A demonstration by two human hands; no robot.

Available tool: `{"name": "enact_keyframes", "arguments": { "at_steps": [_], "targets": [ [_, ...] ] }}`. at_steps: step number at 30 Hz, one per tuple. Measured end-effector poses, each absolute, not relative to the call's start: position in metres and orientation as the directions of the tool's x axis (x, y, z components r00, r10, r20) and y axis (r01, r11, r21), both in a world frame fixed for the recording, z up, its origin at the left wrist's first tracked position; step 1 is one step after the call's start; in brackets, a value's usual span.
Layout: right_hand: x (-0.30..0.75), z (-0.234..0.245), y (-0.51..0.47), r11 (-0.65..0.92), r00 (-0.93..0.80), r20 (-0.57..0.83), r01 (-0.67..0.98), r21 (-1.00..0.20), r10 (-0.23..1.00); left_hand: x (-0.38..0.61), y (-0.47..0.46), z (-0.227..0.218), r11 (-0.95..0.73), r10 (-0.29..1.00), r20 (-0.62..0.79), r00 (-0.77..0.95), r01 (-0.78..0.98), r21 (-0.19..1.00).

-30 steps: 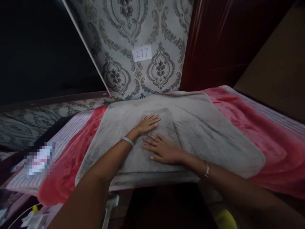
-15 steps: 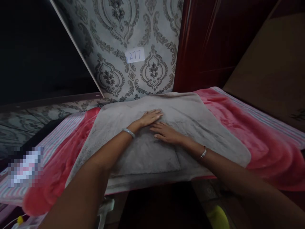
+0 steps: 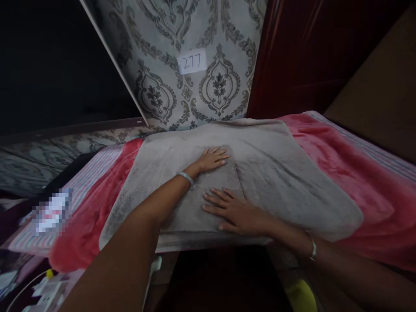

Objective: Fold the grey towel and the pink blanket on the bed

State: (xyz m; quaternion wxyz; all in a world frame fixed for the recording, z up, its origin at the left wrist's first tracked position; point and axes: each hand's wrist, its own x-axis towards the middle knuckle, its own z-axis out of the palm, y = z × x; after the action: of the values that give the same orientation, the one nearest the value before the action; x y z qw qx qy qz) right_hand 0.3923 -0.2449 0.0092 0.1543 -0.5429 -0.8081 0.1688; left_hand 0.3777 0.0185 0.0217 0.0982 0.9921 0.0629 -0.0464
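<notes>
A grey plush cloth [image 3: 276, 173] lies spread out, with a crease running through its middle and a folded layer along its front edge. My left hand [image 3: 212, 159] rests flat on it near the centre, fingers spread. Closer to the front edge, my right hand [image 3: 238, 212] presses on the same cloth with its fingers apart. Neither hand holds anything. Beneath the grey cloth is a red-pink plush blanket [image 3: 354, 173], showing on both sides. A bracelet circles each wrist.
Striped bedding [image 3: 87, 177] shows under the blanket. Behind stand a patterned wall with a paper marked 277 [image 3: 192, 61], a dark screen [image 3: 58, 65] at left and a dark red panel [image 3: 292, 60] at right. A white power strip [image 3: 48, 292] sits at lower left.
My right hand has slid toward the front edge of the grey cloth and its fingers have spread, leaving my left hand's side. The left hand stays near the middle. The view has shifted slightly.
</notes>
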Motion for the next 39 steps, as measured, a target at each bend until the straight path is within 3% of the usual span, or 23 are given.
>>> {"name": "enact_keyframes", "arguments": {
  "at_steps": [7,13,17,20,26,33,39],
  "targets": [
    [0.376,0.032,-0.26,0.378,-0.409,0.062,0.761,-0.527,0.91,0.362,0.022,0.034,-0.981,0.062,-0.097,0.993,0.079,0.179],
    [0.388,0.03,-0.164,0.364,-0.354,0.105,0.836,-0.409,0.929,0.3,0.052,0.06,-0.949,0.173,-0.104,0.979,0.194,0.247],
    [0.384,0.013,-0.126,0.334,-0.319,0.101,0.88,-0.337,0.942,0.272,0.056,0.044,-0.923,0.258,-0.129,0.958,0.283,0.26],
    [0.379,0.006,-0.129,0.335,-0.326,0.085,0.886,-0.319,0.942,0.267,0.052,0.026,-0.916,0.292,-0.069,0.954,0.3,0.267],
    [0.35,0.013,-0.182,0.477,-0.501,0.028,0.804,-0.356,0.865,0.269,0.052,0.016,-0.925,0.279,-0.024,0.96,0.275,0.261],
    [0.319,0.021,-0.221,0.537,-0.584,0.015,0.736,-0.412,0.812,0.27,0.054,0.012,-0.937,0.264,-0.005,0.964,0.258,0.237],
    [0.329,0.04,-0.161,0.458,-0.483,0.054,0.782,-0.422,0.874,0.267,0.068,0.035,-0.905,0.245,-0.047,0.968,0.245,0.349]
  ]
}}
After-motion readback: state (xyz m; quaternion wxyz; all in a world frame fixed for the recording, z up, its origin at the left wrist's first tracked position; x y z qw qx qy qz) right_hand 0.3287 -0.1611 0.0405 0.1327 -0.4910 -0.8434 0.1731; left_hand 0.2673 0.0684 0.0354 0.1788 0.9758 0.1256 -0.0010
